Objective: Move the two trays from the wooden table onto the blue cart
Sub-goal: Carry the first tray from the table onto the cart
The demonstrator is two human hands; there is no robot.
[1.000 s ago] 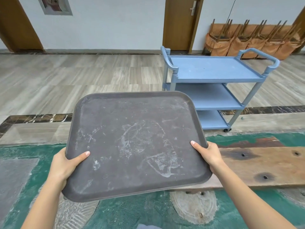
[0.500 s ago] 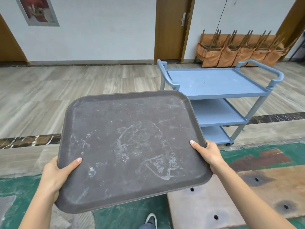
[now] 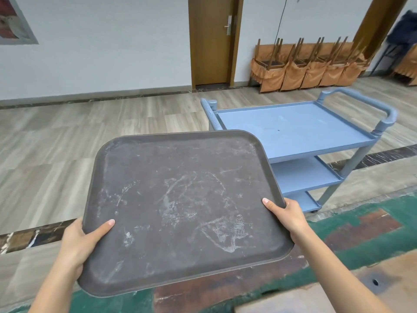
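A large dark grey tray (image 3: 180,204) with white scuff marks fills the middle of the view, held level in the air. My left hand (image 3: 79,242) grips its near left edge, thumb on top. My right hand (image 3: 286,215) grips its right edge the same way. The blue cart (image 3: 293,129) with three shelves and two end handles stands on the floor beyond the tray, to the right; its top shelf is bare. The tray's far right corner overlaps the cart's near left corner in view. No second tray is visible.
A corner of the wooden table (image 3: 383,283) with small holes shows at the bottom right, above green and brown flooring. Upturned chairs with orange covers (image 3: 304,71) line the far wall beside a brown door (image 3: 212,39). Pale wood-look floor spreads to the left.
Both hands have carried the tray away from the wooden table toward the cart. The view has lifted and the cart looks nearer; the table has slid to the bottom right corner.
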